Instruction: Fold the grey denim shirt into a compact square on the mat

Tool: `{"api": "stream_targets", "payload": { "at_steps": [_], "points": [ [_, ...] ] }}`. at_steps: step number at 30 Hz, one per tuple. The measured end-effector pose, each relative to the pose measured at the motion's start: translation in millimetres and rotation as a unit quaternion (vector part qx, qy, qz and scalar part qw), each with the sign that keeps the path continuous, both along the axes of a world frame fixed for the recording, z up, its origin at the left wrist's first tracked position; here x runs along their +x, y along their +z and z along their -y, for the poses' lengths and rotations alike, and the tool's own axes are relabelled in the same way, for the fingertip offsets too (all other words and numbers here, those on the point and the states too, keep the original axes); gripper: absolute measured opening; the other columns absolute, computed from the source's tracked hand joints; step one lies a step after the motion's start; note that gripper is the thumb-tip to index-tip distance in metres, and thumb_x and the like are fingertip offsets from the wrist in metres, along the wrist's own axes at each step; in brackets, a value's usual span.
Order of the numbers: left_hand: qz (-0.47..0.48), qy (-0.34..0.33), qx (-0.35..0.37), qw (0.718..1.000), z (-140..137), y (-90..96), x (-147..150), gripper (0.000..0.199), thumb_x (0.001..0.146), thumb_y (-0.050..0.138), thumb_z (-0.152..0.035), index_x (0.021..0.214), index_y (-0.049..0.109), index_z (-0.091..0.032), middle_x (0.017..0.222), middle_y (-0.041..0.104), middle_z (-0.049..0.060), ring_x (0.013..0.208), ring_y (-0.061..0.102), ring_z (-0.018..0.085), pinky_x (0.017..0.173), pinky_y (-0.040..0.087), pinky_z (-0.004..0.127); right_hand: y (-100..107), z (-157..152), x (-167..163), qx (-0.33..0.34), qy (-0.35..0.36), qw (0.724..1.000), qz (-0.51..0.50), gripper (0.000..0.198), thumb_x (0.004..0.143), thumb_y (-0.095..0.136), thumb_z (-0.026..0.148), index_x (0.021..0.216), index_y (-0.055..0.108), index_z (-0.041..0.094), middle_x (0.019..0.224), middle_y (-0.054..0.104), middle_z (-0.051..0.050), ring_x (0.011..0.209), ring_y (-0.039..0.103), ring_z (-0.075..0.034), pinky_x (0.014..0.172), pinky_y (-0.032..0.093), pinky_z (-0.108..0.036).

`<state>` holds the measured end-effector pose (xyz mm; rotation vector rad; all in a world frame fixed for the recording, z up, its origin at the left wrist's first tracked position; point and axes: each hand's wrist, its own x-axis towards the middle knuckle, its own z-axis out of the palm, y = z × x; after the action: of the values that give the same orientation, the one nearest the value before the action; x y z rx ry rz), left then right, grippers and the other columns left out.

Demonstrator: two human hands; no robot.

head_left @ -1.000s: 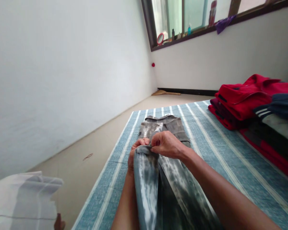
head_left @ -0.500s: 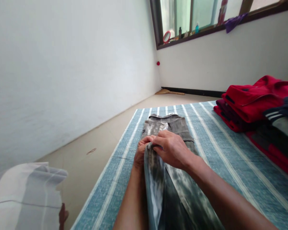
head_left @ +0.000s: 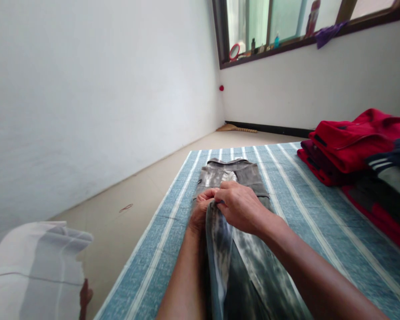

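Observation:
A mottled grey, dark green and white garment (head_left: 253, 249), which looks like denim, lies lengthwise on the blue striped sheet (head_left: 166, 231). Its far end lies flat and shows a band or collar-like edge; I cannot tell whether it is trousers or a jacket. My left hand (head_left: 202, 210) is closed at the left side of the garment, pinching a raised fold of the cloth. Right beside it, my right hand (head_left: 239, 203) also pinches the top of that fold, fingers pressed together. Both sets of fingertips meet, partly hidden. The near part of the fold stands up toward me.
Folded red, maroon, navy and grey clothes (head_left: 356, 142) are stacked on the right. At lower left is a pale grey checked cloth (head_left: 36, 266) above the floor. A broom-like thing (head_left: 236, 128) lies by the far wall. Small bottles and a mirror (head_left: 234, 52) stand on the windowsill.
Both hands and the raised fold have shifted slightly to the right. The grip on the cloth looks the same, and the view has moved a little.

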<state>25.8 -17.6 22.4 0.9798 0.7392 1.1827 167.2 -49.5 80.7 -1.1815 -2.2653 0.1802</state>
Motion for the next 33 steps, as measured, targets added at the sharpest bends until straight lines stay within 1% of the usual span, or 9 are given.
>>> {"api": "stream_targets", "payload": {
  "at_steps": [6, 10, 14, 16, 18, 21, 23, 28, 33],
  "points": [
    [-0.019, 0.006, -0.004, 1.0, -0.7, -2.9, 2.1, 0.021, 0.056, 0.079, -0.02, 0.067, 0.063, -0.012, 0.057, 0.057, -0.001, 0.051, 0.047, 0.009, 0.049, 0.034, 0.02, -6.0, -1.7, -4.2, 0.063, -0.008, 0.997, 0.046, 0.013, 0.072, 0.054, 0.008, 0.068, 0.061, 0.018, 0.073, 0.058, -0.004, 0.069, 0.049, -0.016, 0.059, 0.03, -0.03],
    [-0.02, 0.006, 0.019, 1.0, -1.1, -0.9, 2.5, 0.013, 0.058, 0.073, -0.017, 0.061, 0.061, -0.013, 0.061, 0.057, -0.001, 0.051, 0.045, 0.008, 0.052, 0.035, 0.021, -20.2, 0.0, -0.4, 0.173, -0.022, 0.985, 0.006, 0.014, 0.076, 0.05, 0.009, 0.071, 0.061, 0.017, 0.072, 0.057, -0.005, 0.07, 0.048, -0.018, 0.062, 0.033, -0.031],
    [-0.029, 0.001, 0.053, 0.998, -1.0, 0.6, 7.4, 0.007, 0.056, 0.068, -0.011, 0.055, 0.061, -0.014, 0.066, 0.059, 0.0, 0.062, 0.051, 0.011, 0.061, 0.039, 0.022, -39.9, 5.3, 9.0, 0.255, -0.016, 0.965, -0.056, 0.019, 0.082, 0.044, 0.009, 0.073, 0.059, 0.017, 0.07, 0.056, -0.005, 0.067, 0.047, -0.018, 0.062, 0.036, -0.032],
    [-0.04, -0.007, 0.062, 0.997, -0.9, 0.4, 11.2, 0.004, 0.056, 0.066, -0.011, 0.055, 0.062, -0.013, 0.068, 0.059, 0.002, 0.067, 0.052, 0.013, 0.064, 0.04, 0.023, -49.3, 8.1, 13.7, 0.246, -0.013, 0.964, -0.098, 0.019, 0.082, 0.043, 0.009, 0.072, 0.057, 0.018, 0.069, 0.055, -0.004, 0.066, 0.048, -0.017, 0.062, 0.038, -0.031],
    [-0.054, -0.019, 0.067, 0.996, -0.6, 0.1, 14.5, 0.003, 0.056, 0.065, -0.011, 0.055, 0.063, -0.013, 0.068, 0.059, 0.003, 0.068, 0.052, 0.014, 0.065, 0.04, 0.025, -55.4, 10.4, 18.1, 0.21, -0.003, 0.967, -0.146, 0.016, 0.082, 0.045, 0.009, 0.075, 0.055, 0.019, 0.07, 0.056, -0.003, 0.068, 0.051, -0.016, 0.063, 0.04, -0.029],
    [-0.072, -0.03, 0.068, 0.995, -0.1, -0.3, 17.0, 0.003, 0.057, 0.064, -0.011, 0.056, 0.063, -0.013, 0.068, 0.06, 0.003, 0.066, 0.052, 0.014, 0.064, 0.04, 0.026, -56.0, 12.3, 23.0, 0.143, 0.021, 0.97, -0.195, 0.009, 0.081, 0.051, 0.013, 0.087, 0.056, 0.019, 0.077, 0.059, -0.003, 0.073, 0.055, -0.016, 0.065, 0.042, -0.028],
    [-0.085, -0.033, 0.067, 0.994, 0.0, -0.5, 17.3, 0.001, 0.059, 0.065, -0.012, 0.059, 0.064, -0.013, 0.068, 0.061, 0.003, 0.065, 0.052, 0.014, 0.063, 0.039, 0.026, -52.4, 12.5, 24.7, 0.122, 0.022, 0.974, -0.191, 0.014, 0.08, 0.055, 0.016, 0.094, 0.057, 0.019, 0.079, 0.06, -0.002, 0.072, 0.055, -0.016, 0.065, 0.042, -0.028],
    [-0.106, -0.035, 0.076, 0.991, -0.7, -1.5, 18.0, 0.003, 0.061, 0.067, -0.014, 0.06, 0.064, -0.012, 0.069, 0.061, 0.003, 0.067, 0.052, 0.014, 0.063, 0.039, 0.025, -47.8, 10.9, 24.4, 0.155, -0.001, 0.982, -0.104, 0.012, 0.08, 0.05, 0.011, 0.077, 0.059, 0.019, 0.07, 0.056, -0.002, 0.065, 0.052, -0.016, 0.06, 0.037, -0.028],
    [-0.107, -0.029, 0.09, 0.99, -2.1, -2.4, 20.2, 0.005, 0.06, 0.065, -0.012, 0.056, 0.061, -0.013, 0.069, 0.06, 0.002, 0.068, 0.052, 0.014, 0.065, 0.04, 0.024, -56.6, 13.0, 20.9, 0.186, -0.033, 0.97, -0.151, 0.016, 0.078, 0.047, 0.008, 0.078, 0.058, 0.019, 0.068, 0.056, -0.002, 0.064, 0.052, -0.015, 0.061, 0.038, -0.027]
  ]
}}
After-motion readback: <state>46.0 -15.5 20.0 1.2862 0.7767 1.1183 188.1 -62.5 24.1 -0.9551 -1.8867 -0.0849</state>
